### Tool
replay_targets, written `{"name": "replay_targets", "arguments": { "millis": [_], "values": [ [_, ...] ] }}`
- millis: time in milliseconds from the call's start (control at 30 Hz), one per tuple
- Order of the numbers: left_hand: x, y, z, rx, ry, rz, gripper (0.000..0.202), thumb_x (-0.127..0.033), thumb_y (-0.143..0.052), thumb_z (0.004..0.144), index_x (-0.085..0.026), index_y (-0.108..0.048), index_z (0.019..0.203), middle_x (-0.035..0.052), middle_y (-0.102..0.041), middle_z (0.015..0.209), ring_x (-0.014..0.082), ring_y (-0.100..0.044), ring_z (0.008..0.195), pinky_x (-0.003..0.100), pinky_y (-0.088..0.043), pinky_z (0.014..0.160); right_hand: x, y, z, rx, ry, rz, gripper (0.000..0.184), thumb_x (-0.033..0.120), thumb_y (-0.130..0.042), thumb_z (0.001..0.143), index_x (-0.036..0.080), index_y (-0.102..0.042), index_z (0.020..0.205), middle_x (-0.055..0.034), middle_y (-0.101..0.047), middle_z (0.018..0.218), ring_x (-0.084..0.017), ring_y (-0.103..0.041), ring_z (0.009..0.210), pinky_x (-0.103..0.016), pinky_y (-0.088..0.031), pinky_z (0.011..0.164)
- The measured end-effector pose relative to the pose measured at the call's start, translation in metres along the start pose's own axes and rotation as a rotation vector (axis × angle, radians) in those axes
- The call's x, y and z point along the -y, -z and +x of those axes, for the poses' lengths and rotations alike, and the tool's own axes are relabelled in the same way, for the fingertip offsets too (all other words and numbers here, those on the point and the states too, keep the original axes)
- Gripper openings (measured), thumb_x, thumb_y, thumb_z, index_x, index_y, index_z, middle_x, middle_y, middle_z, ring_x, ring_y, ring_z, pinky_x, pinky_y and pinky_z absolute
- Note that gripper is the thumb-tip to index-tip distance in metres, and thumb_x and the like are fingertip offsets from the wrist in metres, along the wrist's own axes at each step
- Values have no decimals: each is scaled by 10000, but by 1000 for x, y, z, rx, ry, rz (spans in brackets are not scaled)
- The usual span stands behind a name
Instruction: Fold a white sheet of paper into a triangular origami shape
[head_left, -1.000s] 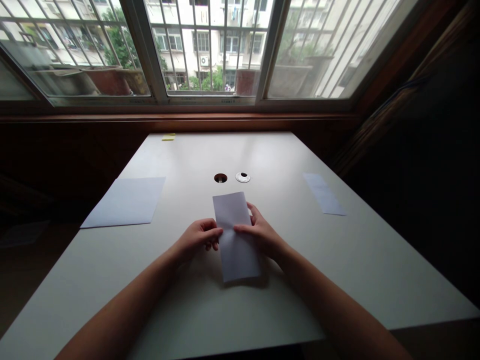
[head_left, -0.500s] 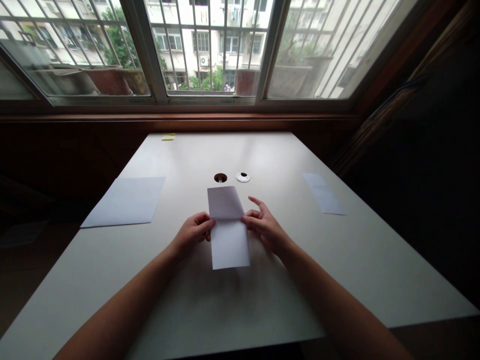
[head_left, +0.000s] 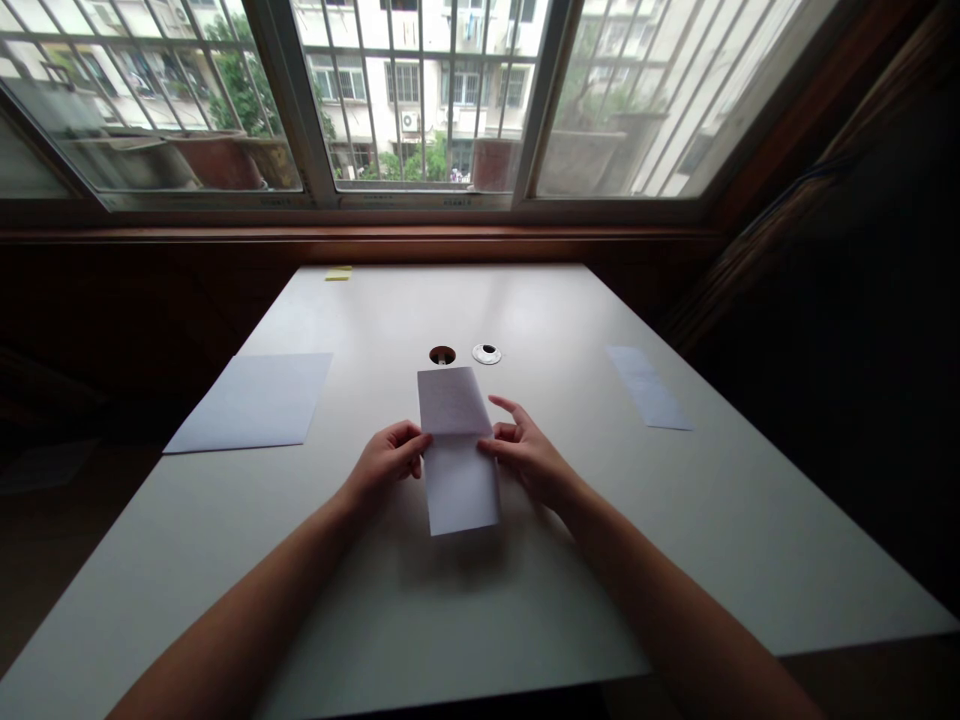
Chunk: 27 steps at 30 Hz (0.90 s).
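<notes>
A narrow sheet of white paper (head_left: 463, 485) is held up above the table, with a crease running across its middle and the far half looking darker. My left hand (head_left: 388, 460) pinches its left edge at the crease, thumb on top. On the opposite edge, my right hand (head_left: 531, 458) grips the paper with the thumb over the front, its index finger raised and apart from the sheet. The fingers behind the paper are partly hidden.
The white table (head_left: 360, 620) carries a larger paper stack or sheet (head_left: 251, 400) at left and a paper strip (head_left: 649, 388) at right. Beyond my hands are a round cable hole (head_left: 442, 355) and its cover (head_left: 487, 354). Yellow sticky notes (head_left: 338, 273) lie near the far edge, below the window.
The paper has tilted slightly, its near end rising a little. My right thumb has slid further in over the sheet, and the right index finger has moved closer to it.
</notes>
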<state>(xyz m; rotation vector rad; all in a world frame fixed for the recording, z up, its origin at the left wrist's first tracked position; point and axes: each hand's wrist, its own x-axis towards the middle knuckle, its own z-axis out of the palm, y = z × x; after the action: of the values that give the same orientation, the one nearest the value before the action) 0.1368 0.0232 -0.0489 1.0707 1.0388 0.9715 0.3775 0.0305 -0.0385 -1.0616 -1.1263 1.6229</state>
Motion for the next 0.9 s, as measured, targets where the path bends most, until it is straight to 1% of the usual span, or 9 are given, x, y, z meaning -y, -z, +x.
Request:
{"name": "replay_targets", "arguments": {
  "millis": [133,267,367,533,733,900],
  "values": [
    [0,1,0,22,-1,-57,307,-444,-736,779,-170,-599,773,-36,-529,523,78,-465,454,200,-206,450,1,-2,-1,9,2,39,833,290,-835,664,293,-417,1385,39,-611,788,-156,-605,705,-289,-467,675],
    [0,3,1,69,30,-155,327,-436,-763,765,-171,-572,768,-34,-527,558,73,-483,486,185,-222,456,3,-2,-1,42,-26,94,849,277,-842,661,296,-407,1390,20,-636,824,-178,-632,760,-315,-492,722],
    [0,4,0,122,53,-239,340,-435,-773,761,-170,-560,779,-29,-525,590,69,-476,507,176,-242,465,4,-2,-2,76,-54,125,846,271,-845,662,304,-411,1388,-4,-667,881,-197,-649,807,-337,-501,758],
    [3,5,-1,213,52,-306,333,-419,-770,775,-153,-572,809,-16,-518,637,62,-454,539,166,-239,473,3,-1,-2,131,-54,158,768,240,-836,683,301,-459,1349,-27,-693,945,-204,-664,851,-332,-502,768],
    [5,6,0,235,56,-330,340,-402,-778,774,-135,-575,829,-22,-488,665,51,-430,554,156,-244,483,-1,1,0,151,-58,173,733,213,-837,682,279,-484,1321,-46,-708,988,-212,-673,875,-324,-506,761],
    [4,4,0,231,57,-333,329,-396,-763,793,-132,-569,819,-19,-497,666,52,-438,565,154,-264,493,-2,2,1,155,-50,183,709,197,-829,694,272,-492,1314,-46,-710,985,-215,-672,886,-330,-508,769]
  ]
}}
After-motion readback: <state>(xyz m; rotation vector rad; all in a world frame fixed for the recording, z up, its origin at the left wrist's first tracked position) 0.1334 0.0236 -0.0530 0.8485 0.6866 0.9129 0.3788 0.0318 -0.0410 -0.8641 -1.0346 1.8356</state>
